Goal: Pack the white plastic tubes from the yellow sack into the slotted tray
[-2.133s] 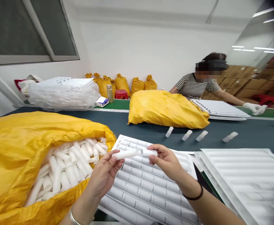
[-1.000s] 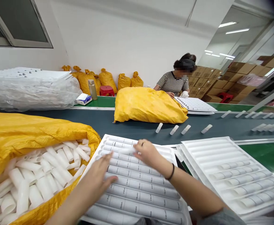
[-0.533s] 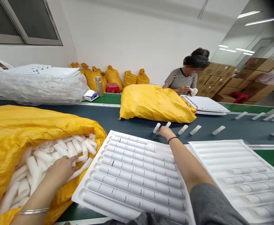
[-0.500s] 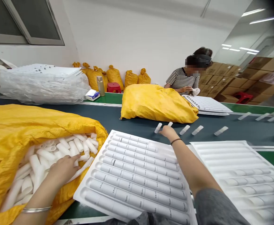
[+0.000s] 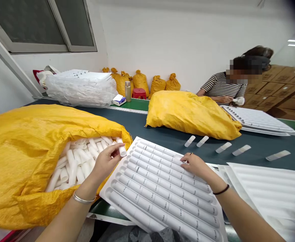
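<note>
My left hand (image 5: pixel 108 161) pinches a short white plastic tube (image 5: pixel 122 150) between thumb and fingers, above the edge of an open yellow woven sack (image 5: pixel 48 134). Many loose white tubes (image 5: pixel 73 164) fill the sack's mouth. My right hand (image 5: pixel 196 167) lies over the upper right of a white moulded tray (image 5: pixel 107 193), its thumb and forefinger a little apart at the tray's rows. Whether it touches a tube there is unclear. Rows of white tubes with small dark print (image 5: pixel 149 183) lie in the tray's grooves.
Several two-part tubes (image 5: pixel 223 147) lie spaced along the dark belt (image 5: pixel 127 122). A second tray (image 5: pixel 260 181) is at right. Beyond the belt lie another yellow sack (image 5: pixel 190 112), plastic-wrapped trays (image 5: pixel 81 89) and stacked trays (image 5: pixel 260 119), where a person in stripes (image 5: pixel 223 87) works.
My left hand has come up out of the loose tubes with one in it. My right hand has drawn back from the belt to the tray. The view has swung left.
</note>
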Available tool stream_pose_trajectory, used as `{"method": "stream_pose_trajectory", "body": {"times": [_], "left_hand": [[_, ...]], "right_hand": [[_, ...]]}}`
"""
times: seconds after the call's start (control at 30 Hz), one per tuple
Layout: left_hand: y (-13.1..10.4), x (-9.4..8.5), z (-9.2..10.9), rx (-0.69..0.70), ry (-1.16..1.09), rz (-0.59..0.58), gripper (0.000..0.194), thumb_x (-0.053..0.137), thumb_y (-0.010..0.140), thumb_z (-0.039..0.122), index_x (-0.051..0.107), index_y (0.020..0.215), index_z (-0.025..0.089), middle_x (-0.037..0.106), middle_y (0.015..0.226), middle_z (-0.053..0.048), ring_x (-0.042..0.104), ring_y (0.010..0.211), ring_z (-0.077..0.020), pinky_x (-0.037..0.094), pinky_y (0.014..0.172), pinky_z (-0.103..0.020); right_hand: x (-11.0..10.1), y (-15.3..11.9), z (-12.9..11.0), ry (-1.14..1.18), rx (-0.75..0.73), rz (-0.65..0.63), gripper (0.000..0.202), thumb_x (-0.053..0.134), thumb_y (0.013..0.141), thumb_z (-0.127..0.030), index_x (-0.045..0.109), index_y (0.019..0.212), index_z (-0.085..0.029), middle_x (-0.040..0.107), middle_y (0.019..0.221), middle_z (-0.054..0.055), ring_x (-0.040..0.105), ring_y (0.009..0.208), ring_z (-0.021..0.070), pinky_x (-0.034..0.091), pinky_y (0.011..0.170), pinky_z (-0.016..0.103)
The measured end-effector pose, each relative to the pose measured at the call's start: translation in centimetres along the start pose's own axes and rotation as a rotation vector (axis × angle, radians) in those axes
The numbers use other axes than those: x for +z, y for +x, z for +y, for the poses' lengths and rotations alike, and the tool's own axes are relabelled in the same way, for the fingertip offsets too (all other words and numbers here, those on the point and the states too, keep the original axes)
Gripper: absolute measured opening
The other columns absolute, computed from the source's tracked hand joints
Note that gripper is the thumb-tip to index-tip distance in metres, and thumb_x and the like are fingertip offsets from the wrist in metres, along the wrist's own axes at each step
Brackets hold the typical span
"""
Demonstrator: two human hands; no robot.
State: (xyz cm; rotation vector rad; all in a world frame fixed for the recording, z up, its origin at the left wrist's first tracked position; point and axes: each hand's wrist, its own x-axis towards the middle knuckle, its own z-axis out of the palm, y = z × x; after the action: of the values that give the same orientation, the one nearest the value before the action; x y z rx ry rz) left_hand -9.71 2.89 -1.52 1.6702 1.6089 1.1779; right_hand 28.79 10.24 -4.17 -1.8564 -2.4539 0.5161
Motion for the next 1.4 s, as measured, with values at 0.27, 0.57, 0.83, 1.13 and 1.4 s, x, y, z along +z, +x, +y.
{"method": "stream_pose_trajectory", "body": {"times": [0.27, 0.57, 0.83, 1.13, 1.4], "left_hand": [[-1.1, 3.0, 4.3, 0.377, 0.124, -0.102, 0.026, 0.051, 0.091, 0.032, 0.058, 0.114, 0.021, 0.061, 0.112, -0.007, 0.056, 0.107, -0.0207, 0.043, 0.099, -0.040], [-1.7, 4.6, 6.7, 0.661, 0.370, -0.148, 0.041, 0.050, 0.093, 0.025, 0.047, 0.133, 0.023, 0.058, 0.091, -0.006, 0.056, 0.080, -0.0162, 0.050, 0.072, -0.030], [-1.9, 3.0, 6.7, 0.508, 0.245, -0.173, 0.029, 0.051, 0.092, 0.026, 0.054, 0.120, 0.018, 0.065, 0.103, -0.007, 0.061, 0.094, -0.0171, 0.052, 0.083, -0.029], [-2.3, 3.9, 6.7, 0.786, 0.273, 0.070, 0.044, 0.057, 0.084, 0.004, 0.050, 0.126, 0.017, 0.063, 0.099, -0.007, 0.057, 0.090, -0.0169, 0.050, 0.080, -0.031], [-2.9, 4.2, 5.7, 0.903, 0.312, 0.079, 0.054, 0.057, 0.083, 0.001, 0.046, 0.132, 0.018, 0.065, 0.106, -0.009, 0.059, 0.098, -0.0185, 0.051, 0.084, -0.035]], "right_hand": [[-2.6, -4.0, -5.7, 0.618, -0.149, 0.227, 0.024, 0.051, 0.088, -0.036, 0.055, 0.104, -0.019, 0.062, 0.082, 0.004, 0.061, 0.069, 0.0167, 0.049, 0.059, 0.028], [-3.7, -5.5, -11.0, 0.457, -0.772, 0.465, 0.031, 0.051, 0.091, -0.016, 0.057, 0.121, -0.022, 0.063, 0.109, 0.010, 0.061, 0.102, 0.0192, 0.051, 0.088, 0.033], [-3.8, -5.4, -10.3, 0.507, -0.670, 0.518, 0.029, 0.052, 0.091, -0.020, 0.057, 0.119, -0.025, 0.065, 0.109, 0.008, 0.062, 0.102, 0.0206, 0.050, 0.088, 0.035], [-3.6, -5.4, -10.5, 0.861, -0.356, 0.251, 0.031, 0.055, 0.089, -0.039, 0.064, 0.109, -0.017, 0.059, 0.067, 0.001, 0.058, 0.059, 0.0127, 0.049, 0.053, 0.023], [-3.3, -6.1, -10.6, 1.038, -0.270, 0.077, 0.033, 0.054, 0.089, -0.043, 0.064, 0.105, -0.016, 0.059, 0.067, 0.002, 0.056, 0.059, 0.0126, 0.049, 0.055, 0.025]]}}
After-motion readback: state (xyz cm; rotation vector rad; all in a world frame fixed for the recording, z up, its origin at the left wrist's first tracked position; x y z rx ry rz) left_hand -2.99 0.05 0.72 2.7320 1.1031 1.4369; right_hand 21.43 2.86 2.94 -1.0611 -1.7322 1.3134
